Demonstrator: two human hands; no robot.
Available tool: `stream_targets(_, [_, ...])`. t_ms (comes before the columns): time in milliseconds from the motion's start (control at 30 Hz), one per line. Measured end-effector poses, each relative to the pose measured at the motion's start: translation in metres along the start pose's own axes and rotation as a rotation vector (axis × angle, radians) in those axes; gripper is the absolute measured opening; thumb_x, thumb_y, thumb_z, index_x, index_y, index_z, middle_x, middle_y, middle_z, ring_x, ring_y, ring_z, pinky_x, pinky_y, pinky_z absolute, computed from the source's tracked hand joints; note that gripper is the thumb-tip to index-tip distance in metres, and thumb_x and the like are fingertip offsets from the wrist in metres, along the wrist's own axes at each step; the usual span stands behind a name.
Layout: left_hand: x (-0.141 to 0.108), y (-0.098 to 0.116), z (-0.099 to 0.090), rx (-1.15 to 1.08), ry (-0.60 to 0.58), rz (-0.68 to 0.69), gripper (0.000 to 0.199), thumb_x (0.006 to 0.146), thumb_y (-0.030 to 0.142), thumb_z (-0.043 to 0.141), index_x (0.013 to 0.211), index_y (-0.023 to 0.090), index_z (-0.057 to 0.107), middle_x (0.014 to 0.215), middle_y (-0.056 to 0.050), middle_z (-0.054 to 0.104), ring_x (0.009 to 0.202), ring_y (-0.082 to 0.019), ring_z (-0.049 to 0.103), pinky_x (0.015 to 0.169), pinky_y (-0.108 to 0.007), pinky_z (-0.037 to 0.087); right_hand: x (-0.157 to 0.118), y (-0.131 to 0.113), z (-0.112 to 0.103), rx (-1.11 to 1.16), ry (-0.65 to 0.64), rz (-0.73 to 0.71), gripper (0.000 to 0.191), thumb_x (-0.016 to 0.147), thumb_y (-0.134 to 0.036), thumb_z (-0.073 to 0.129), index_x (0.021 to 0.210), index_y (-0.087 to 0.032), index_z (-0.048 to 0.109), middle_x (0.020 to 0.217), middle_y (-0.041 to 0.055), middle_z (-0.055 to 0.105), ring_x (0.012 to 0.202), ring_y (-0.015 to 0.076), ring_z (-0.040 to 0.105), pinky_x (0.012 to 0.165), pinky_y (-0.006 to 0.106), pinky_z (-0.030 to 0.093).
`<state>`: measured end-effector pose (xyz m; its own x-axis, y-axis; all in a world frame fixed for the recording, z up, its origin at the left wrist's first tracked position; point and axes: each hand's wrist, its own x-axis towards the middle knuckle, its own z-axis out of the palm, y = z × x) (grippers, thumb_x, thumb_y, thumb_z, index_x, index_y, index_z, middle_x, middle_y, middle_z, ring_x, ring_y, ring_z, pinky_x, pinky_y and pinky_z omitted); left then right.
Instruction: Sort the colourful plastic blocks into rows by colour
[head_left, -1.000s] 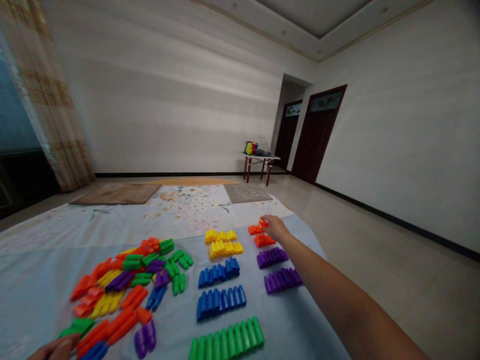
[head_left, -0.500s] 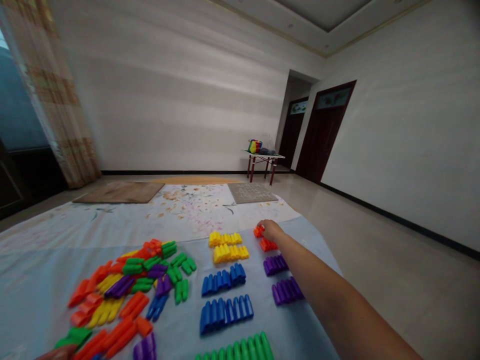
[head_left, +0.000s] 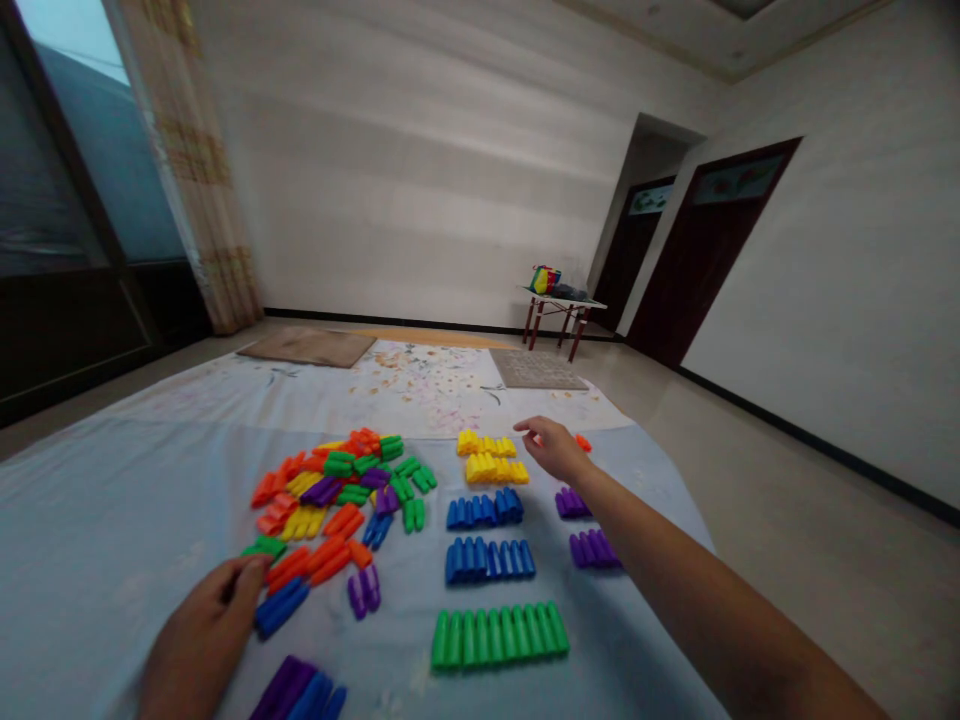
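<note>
Two rows of yellow capsule-shaped plastic pieces (head_left: 496, 469) lie just right of the frame's centre, one behind the other; each row's long axis runs left to right, its pieces pointing away toward the top of the frame. Nearer, two blue plastic rows (head_left: 489, 560) run the same way, their right ends tipped slightly upward, and so does the green plastic row (head_left: 500, 637) at lower centre. Purple plastic rows (head_left: 594, 549) are partly hidden by the right forearm.

The right hand (head_left: 556, 450) is just beside the yellow pieces, forefinger stretched leftward, fingers loosely apart — nothing shows in its hold. The left hand (head_left: 202, 625), lower left, has thumb and forefinger close together by a green plastic piece (head_left: 264, 546) and an orange plastic piece (head_left: 288, 568); whether it grips either, I cannot tell.

Half a second ago the right hand was over the orange pieces at right; now it has moved left, and a bit of orange plastic (head_left: 583, 442) shows behind its wrist. The left hand is now much more fully in view.

Bare pale blue cloth (head_left: 397, 650) lies between the mixed pile (head_left: 326, 490) and the rows — more stretches to the far left. The worktop's edge curves down the right side, beyond the forearm.
</note>
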<state>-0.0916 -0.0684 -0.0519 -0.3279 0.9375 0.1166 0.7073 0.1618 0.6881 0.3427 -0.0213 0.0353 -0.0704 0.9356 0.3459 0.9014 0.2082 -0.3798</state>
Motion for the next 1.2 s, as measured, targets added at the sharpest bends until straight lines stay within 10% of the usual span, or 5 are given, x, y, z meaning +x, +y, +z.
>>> stream_targets(233, [-0.014, 0.016, -0.007, -0.064, -0.031, -0.01, 0.04, 0.075, 0.049, 0.037, 0.088, 0.021, 0.063, 0.088, -0.006, 0.067, 0.084, -0.022, 0.059, 0.073, -0.03, 0.043, -0.058, -0.12, 0.038, 0.255, -0.25, -0.347, 0.024, 0.081, -0.019, 0.056, 0.104, -0.02, 0.066, 0.093, 0.0045, 0.067, 0.085, 0.0149, 0.061, 0.081, 0.028, 0.045])
stream_targets(400, [-0.017, 0.016, -0.007, -0.091, -0.026, 0.01, 0.038, 0.077, 0.048, 0.038, 0.086, 0.022, 0.063, 0.09, -0.005, 0.067, 0.084, -0.021, 0.059, 0.072, -0.029, 0.042, -0.076, -0.164, 0.07, 0.192, -0.354, -0.341, 0.025, 0.081, -0.023, 0.058, 0.105, -0.02, 0.065, 0.098, 0.0066, 0.067, 0.088, 0.0172, 0.06, 0.083, 0.03, 0.044])
stream_targets(767, [-0.02, 0.017, -0.005, -0.097, -0.003, 0.074, 0.034, 0.081, 0.043, 0.036, 0.087, 0.021, 0.063, 0.09, -0.006, 0.067, 0.084, -0.02, 0.059, 0.072, -0.027, 0.042, -0.051, -0.214, 0.122, 0.021, -0.355, -0.435, 0.039, 0.084, -0.02, 0.051, 0.122, -0.02, 0.054, 0.121, 0.0099, 0.058, 0.115, 0.0244, 0.047, 0.099, 0.041, 0.033])
stream_targets(1200, [-0.023, 0.02, -0.006, -0.092, 0.022, 0.08, 0.031, 0.081, 0.041, 0.04, 0.083, 0.022, 0.065, 0.085, -0.005, 0.068, 0.078, -0.019, 0.06, 0.066, -0.025, 0.042, -0.058, -0.214, 0.114, -0.017, -0.314, -0.328, 0.034, 0.082, -0.039, 0.055, 0.105, -0.016, 0.065, 0.102, 0.0137, 0.061, 0.097, 0.025, 0.057, 0.084, 0.037, 0.042])
